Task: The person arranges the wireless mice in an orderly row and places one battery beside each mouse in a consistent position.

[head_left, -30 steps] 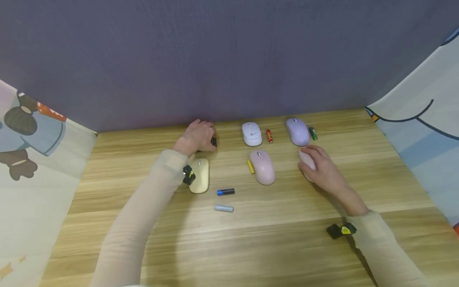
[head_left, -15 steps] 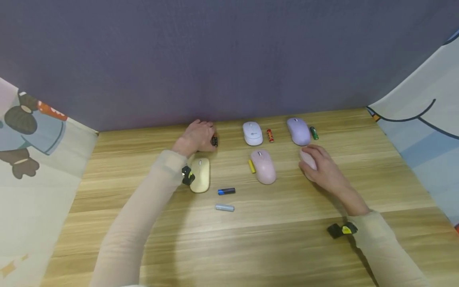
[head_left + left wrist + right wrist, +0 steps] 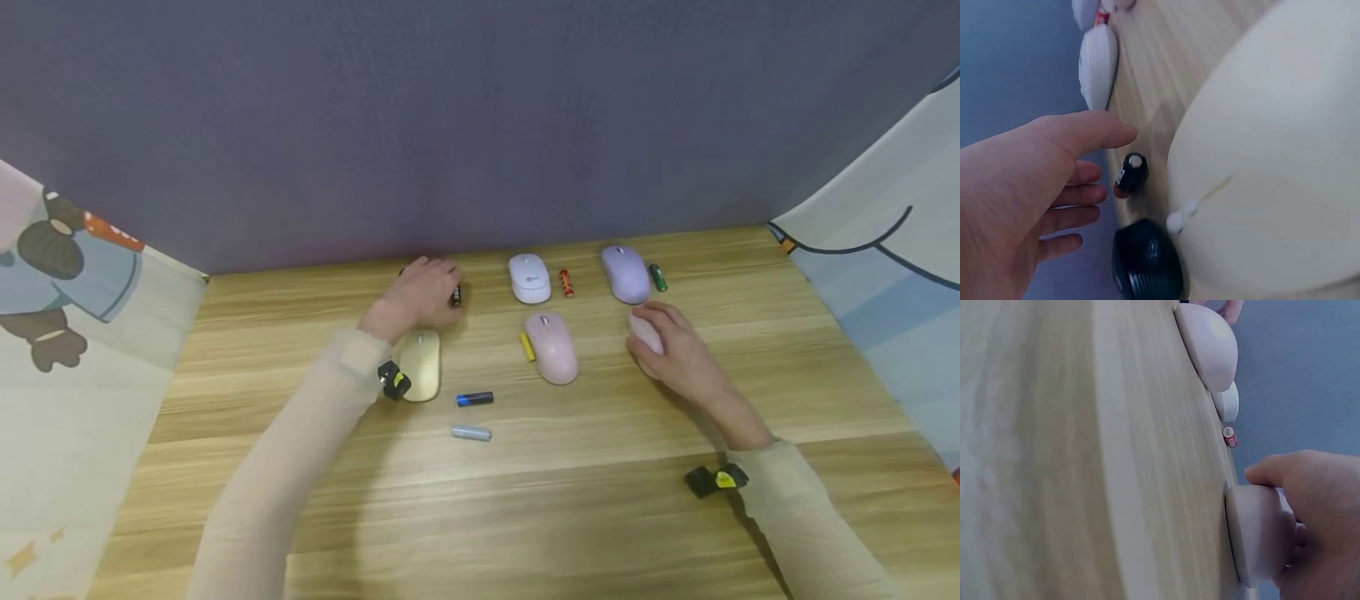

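My left hand [image 3: 425, 292] hovers at the back left, over a black mouse [image 3: 1147, 259] that it almost wholly hides in the head view. Close by stands or lies a black battery [image 3: 1132, 172]; in the left wrist view the thumb and fingers are spread apart around it, and no contact shows. A pale yellow mouse [image 3: 422, 367] sits below the left wrist, large in the left wrist view. On the right, my right hand [image 3: 678, 354] grips a pale pink mouse [image 3: 1261, 534], which rests on the table, thumb on one side and fingers on the other.
A white mouse [image 3: 529, 279], red battery [image 3: 566, 282], purple mouse [image 3: 626, 275] and green battery [image 3: 657, 277] line the back. A pink mouse [image 3: 552, 348] and yellow battery [image 3: 528, 347] lie mid-table. Blue-black [image 3: 475, 399] and grey batteries [image 3: 471, 432] lie nearer. A dark panel [image 3: 480, 125] rises behind.
My left hand has shifted slightly right and toward me, and a bit of dark mouse now shows behind it. The right hand stays on the pale pink mouse.
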Available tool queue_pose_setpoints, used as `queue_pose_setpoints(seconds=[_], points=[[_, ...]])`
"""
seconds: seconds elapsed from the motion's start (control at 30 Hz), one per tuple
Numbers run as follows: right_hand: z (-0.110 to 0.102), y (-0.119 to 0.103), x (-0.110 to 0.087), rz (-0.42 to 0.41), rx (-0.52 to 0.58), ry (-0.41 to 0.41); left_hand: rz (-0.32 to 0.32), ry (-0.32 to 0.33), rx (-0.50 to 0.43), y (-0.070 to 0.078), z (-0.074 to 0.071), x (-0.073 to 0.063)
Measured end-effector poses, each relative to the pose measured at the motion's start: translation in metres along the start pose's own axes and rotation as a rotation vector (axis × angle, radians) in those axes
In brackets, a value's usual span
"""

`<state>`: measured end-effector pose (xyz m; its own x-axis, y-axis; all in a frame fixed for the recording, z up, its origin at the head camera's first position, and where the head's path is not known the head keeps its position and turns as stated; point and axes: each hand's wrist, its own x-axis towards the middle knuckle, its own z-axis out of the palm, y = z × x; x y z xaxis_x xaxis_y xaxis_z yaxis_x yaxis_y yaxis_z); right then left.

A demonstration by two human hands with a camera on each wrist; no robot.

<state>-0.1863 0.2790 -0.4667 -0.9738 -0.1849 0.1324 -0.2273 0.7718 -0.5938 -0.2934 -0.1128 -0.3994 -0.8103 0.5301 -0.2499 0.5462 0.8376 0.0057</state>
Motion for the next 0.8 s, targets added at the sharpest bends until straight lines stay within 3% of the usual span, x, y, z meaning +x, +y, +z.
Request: queue_pose_setpoints(seconds=[0.27,0.53,0.8], points=[[-0.001,-0.001,0.000,0.004,0.000,-0.010,0.000,0.051,-0.042,0.003,0.012,0.004],[-0.001,-0.001,-0.002,0.000,0.019,-0.007,0.031,0.170,-0.140,-0.006,0.029,0.007],[0.001,-0.001,-0.001,-0.013,0.021,0.011,0.018,0.199,-0.187,-0.017,0.034,0.006]])
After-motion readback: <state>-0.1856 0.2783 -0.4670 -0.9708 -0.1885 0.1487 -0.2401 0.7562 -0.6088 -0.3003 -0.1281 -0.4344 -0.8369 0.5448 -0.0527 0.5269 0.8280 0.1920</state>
